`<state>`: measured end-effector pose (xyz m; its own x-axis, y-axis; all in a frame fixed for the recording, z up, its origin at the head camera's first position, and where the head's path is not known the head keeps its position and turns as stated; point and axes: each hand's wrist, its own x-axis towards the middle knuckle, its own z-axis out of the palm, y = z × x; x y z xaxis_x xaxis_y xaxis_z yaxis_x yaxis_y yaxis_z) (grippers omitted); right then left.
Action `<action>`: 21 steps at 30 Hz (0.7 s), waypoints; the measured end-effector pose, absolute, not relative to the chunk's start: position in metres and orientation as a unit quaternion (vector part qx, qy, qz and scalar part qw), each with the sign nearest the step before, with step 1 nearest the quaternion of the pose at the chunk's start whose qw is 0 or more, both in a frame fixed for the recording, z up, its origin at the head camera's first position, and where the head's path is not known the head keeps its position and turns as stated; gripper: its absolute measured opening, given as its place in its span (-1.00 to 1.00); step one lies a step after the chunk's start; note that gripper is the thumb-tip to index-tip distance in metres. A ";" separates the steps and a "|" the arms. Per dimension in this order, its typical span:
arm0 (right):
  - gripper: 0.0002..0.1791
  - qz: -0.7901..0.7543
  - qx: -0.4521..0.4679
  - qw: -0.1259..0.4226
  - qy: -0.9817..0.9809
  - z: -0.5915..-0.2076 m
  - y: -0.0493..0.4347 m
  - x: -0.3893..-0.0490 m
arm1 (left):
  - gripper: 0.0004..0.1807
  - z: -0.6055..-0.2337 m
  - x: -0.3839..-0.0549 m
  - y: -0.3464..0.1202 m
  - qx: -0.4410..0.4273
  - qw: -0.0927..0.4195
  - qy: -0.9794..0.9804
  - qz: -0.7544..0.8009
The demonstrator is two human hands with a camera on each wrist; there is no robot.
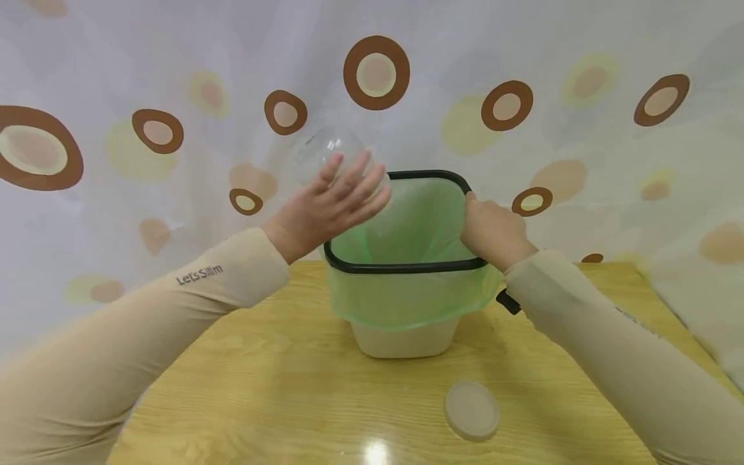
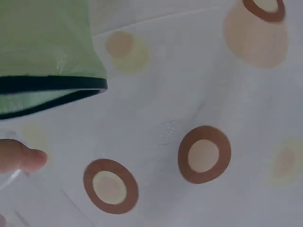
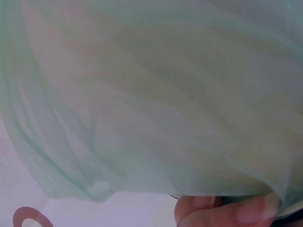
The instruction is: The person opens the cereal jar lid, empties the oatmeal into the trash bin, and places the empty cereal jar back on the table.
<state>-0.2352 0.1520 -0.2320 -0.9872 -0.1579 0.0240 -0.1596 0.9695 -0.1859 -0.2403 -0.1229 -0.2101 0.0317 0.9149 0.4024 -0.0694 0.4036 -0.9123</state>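
Note:
My left hand [image 1: 331, 203] holds a clear jar [image 1: 331, 145] on its side in the air, beside the far left part of the trash bin [image 1: 401, 341]. The jar's bottom faces up and left, and its mouth end is toward the bin. In the left wrist view a thumb [image 2: 23, 157] shows at the frame edge, next to the jar's clear rim. The cream bin has a green liner bag [image 1: 407, 297] folded over it and a black rim ring [image 1: 407, 267]. With curled fingers my right hand [image 1: 496, 229] grips the ring's right side.
A round pale lid [image 1: 471, 410] lies flat on the wooden table [image 1: 261, 387] in front of the bin. Partly under the right sleeve is a small black piece [image 1: 508, 301]. A white curtain with brown rings [image 1: 376, 48] hangs behind the table.

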 end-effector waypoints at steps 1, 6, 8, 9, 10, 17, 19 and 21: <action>-0.38 0.095 0.080 0.005 -0.992 -0.232 0.152 -0.235 | -0.50 -0.211 -0.240 -0.122 -0.361 0.618 -0.592 0.371; -0.37 0.099 0.075 0.005 -0.992 -0.232 0.154 -0.236 | -0.54 -0.216 -0.238 -0.120 -0.320 0.623 -0.678 0.221; -0.36 0.104 0.070 0.001 -0.992 -0.233 0.154 -0.236 | -0.53 -0.219 -0.233 -0.120 -0.325 0.613 -0.697 0.184; -0.35 0.107 0.067 -0.001 -0.992 -0.233 0.154 -0.236 | -0.54 -0.222 -0.230 -0.121 -0.327 0.607 -0.705 0.167; -0.34 0.113 0.065 -0.002 -0.992 -0.233 0.154 -0.236 | -0.53 -0.224 -0.227 -0.122 -0.328 0.601 -0.713 0.153; -0.28 0.157 0.070 -0.005 -0.985 -0.233 0.157 -0.237 | -0.48 -0.240 -0.213 -0.129 -0.288 0.596 -0.745 0.080; -0.27 0.170 0.070 -0.007 -0.983 -0.233 0.158 -0.237 | -0.38 -0.245 -0.209 -0.131 -0.274 0.595 -0.753 0.062; -0.26 0.179 0.073 -0.012 -0.981 -0.233 0.158 -0.238 | -0.26 -0.248 -0.205 -0.132 -0.263 0.591 -0.761 0.042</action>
<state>-0.2375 0.1582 -0.2334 -0.9891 -0.1471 0.0017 -0.1382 0.9253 -0.3532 -0.2046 -0.1323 -0.2481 -0.1630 0.4496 0.8782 0.3499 0.8586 -0.3746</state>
